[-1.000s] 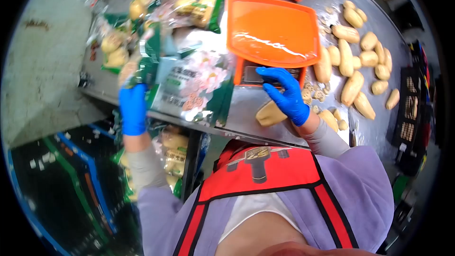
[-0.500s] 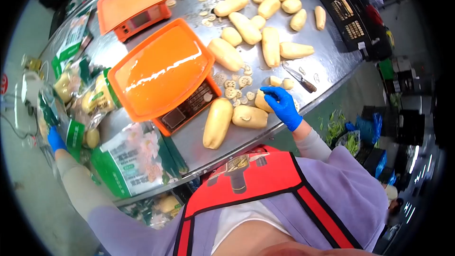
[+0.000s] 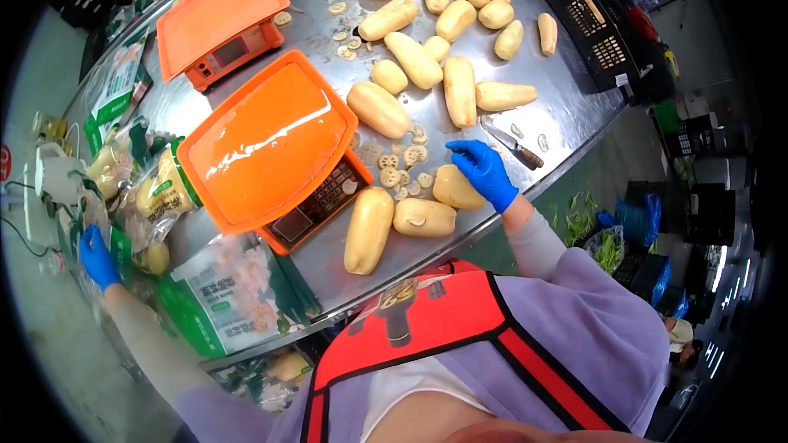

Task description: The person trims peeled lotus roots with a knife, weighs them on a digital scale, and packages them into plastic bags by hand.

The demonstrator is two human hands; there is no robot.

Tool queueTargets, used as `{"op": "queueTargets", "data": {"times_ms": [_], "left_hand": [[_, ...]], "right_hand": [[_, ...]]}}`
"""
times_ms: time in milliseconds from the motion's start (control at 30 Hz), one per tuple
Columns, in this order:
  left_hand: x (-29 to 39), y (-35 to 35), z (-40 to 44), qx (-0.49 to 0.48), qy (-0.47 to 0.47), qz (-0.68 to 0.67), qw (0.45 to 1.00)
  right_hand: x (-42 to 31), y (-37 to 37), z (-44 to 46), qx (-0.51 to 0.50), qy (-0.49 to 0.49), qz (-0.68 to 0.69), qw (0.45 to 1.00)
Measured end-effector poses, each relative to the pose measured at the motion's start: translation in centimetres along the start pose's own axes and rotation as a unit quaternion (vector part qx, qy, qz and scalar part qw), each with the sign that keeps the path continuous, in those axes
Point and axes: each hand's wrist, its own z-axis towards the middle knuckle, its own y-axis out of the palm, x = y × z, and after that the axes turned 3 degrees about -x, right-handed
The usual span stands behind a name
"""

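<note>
My right hand (image 3: 486, 175), in a blue glove, is curled palm down over the table beside a short peeled lotus root piece (image 3: 458, 188). Its fingers are together; whatever lies beneath them is hidden. Just beyond it lies a knife (image 3: 515, 146) with a wooden handle. Two more lotus roots, one upright in view (image 3: 368, 230) and one lying across (image 3: 424, 218), are near the front edge. My left hand (image 3: 99, 257), also gloved, is at the far left by the clear bags of packed lotus root (image 3: 158, 189), fingers extended, holding nothing that I can see.
An orange scale (image 3: 267, 139) stands mid-table, another scale (image 3: 220, 20) behind it. Several lotus roots (image 3: 460, 90) and thin slices (image 3: 391, 166) spread over the metal table. A printed green-and-white bag (image 3: 222, 295) lies front left; a black crate (image 3: 583, 20) stands at the far right.
My right hand has moved slightly back over the spot where small cut pieces lay, uncovering more of the lotus root beside it. At left, my left hand shows more fully and the bag near it sits lower.
</note>
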Motion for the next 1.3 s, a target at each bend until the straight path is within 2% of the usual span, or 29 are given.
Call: {"op": "queueTargets", "data": {"times_ms": [33, 67, 133, 167, 200, 267, 300, 333, 367, 400, 433, 500, 567, 633, 700, 733, 767, 800, 833, 900, 967, 1033, 1100, 1200, 1233, 1300], "left_hand": [[3.6, 0.1, -2.9, 0.051, 0.065, 0.027, 0.996], [6.6, 0.6, -6.3, 0.053, 0.061, 0.032, 0.996], [11.3, 1.9, -12.8, 0.103, 0.120, 0.077, 0.984], [11.4, 3.0, -15.6, 0.096, 0.084, 0.015, 0.992], [11.0, 4.5, -18.7, 0.090, 0.048, -0.047, 0.994], [12.6, 7.2, -24.6, 0.077, 0.031, -0.033, 0.996], [13.5, 8.5, -27.4, 0.054, 0.021, -0.006, 0.998], [14.3, 9.7, -30.0, 0.032, 0.010, 0.021, 0.999], [14.6, 11.1, -32.5, 0.020, 0.014, -0.010, 1.000], [15.9, 12.6, -34.2, 0.020, -0.013, -0.045, 0.999], [17.3, 13.1, -35.2, -0.018, 0.022, 0.036, 0.999], [20.0, 14.2, -36.1, -0.035, -0.051, 0.019, 0.998], [18.7, 15.8, -36.9, -0.025, -0.054, 0.014, 0.998], [18.8, 16.3, -37.2, -0.018, -0.053, 0.013, 0.998], [19.6, 16.3, -37.2, -0.021, -0.072, 0.057, 0.996], [19.8, 16.2, -37.3, -0.019, -0.075, 0.062, 0.995], [19.7, 16.2, -37.4, -0.013, -0.057, 0.085, 0.995], [19.5, 16.3, -37.4, -0.008, -0.039, 0.105, 0.994], [19.1, 16.7, -37.4, -0.009, -0.040, 0.105, 0.994], [18.4, 17.3, -37.7, 0.021, -0.046, 0.115, 0.992], [18.9, 17.3, -37.6, 0.024, -0.042, 0.125, 0.991], [19.1, 17.1, -37.6, 0.018, -0.037, 0.161, 0.986], [18.7, 17.2, -37.7, 0.019, -0.045, 0.132, 0.990], [19.0, 17.2, -37.6, 0.010, -0.044, 0.138, 0.989], [19.2, 17.3, -37.5, 0.005, -0.041, 0.139, 0.989], [19.5, 17.4, -37.4, 0.012, -0.061, 0.105, 0.992]], "right_hand": [[0.4, -0.1, 0.7, -0.006, -0.001, 0.003, 1.000], [1.1, -0.2, 1.4, -0.002, 0.014, 0.039, 0.999], [2.0, -0.9, 3.0, 0.012, 0.013, 0.081, 0.997], [2.2, -1.4, 3.8, 0.024, -0.013, 0.080, 0.996], [2.5, -2.0, 4.7, 0.024, 0.000, 0.071, 0.997], [4.7, -3.4, 6.8, 0.029, 0.006, 0.074, 0.997], [5.3, -4.1, 8.2, 0.052, -0.029, 0.041, 0.997], [6.5, -4.9, 9.7, 0.050, -0.008, 0.067, 0.996], [7.6, -5.5, 11.3, 0.083, 0.026, 0.110, 0.990], [8.4, -6.4, 13.3, 0.080, 0.010, 0.134, 0.988], [7.3, -7.0, 14.7, 0.113, 0.005, 0.179, 0.977], [8.1, -8.5, 18.5, 0.113, 0.088, 0.227, 0.963], [9.3, -9.0, 22.4, 0.128, 0.149, 0.284, 0.938], [10.1, -9.1, 25.7, 0.098, 0.170, 0.288, 0.937], [9.8, -8.4, 28.2, 0.147, 0.246, 0.278, 0.917], [11.7, -7.7, 30.5, 0.141, 0.247, 0.281, 0.917], [14.8, -6.3, 33.2, 0.180, 0.209, 0.281, 0.919], [14.9, -5.6, 33.9, 0.219, 0.170, 0.280, 0.919], [15.1, -5.3, 34.3, 0.219, 0.170, 0.280, 0.919], [14.5, -4.3, 34.5, 0.250, 0.182, 0.118, 0.944], [12.6, -4.8, 33.5, 0.249, 0.187, 0.115, 0.943], [11.1, -6.1, 31.6, 0.073, 0.140, 0.182, 0.970], [11.7, -6.5, 30.3, 0.051, 0.159, 0.202, 0.965], [11.6, -8.5, 27.2, -0.103, 0.128, 0.146, 0.975], [9.8, -9.6, 25.5, -0.124, 0.118, 0.107, 0.979], [10.3, -11.5, 25.3, -0.142, 0.137, 0.167, 0.966]]}}
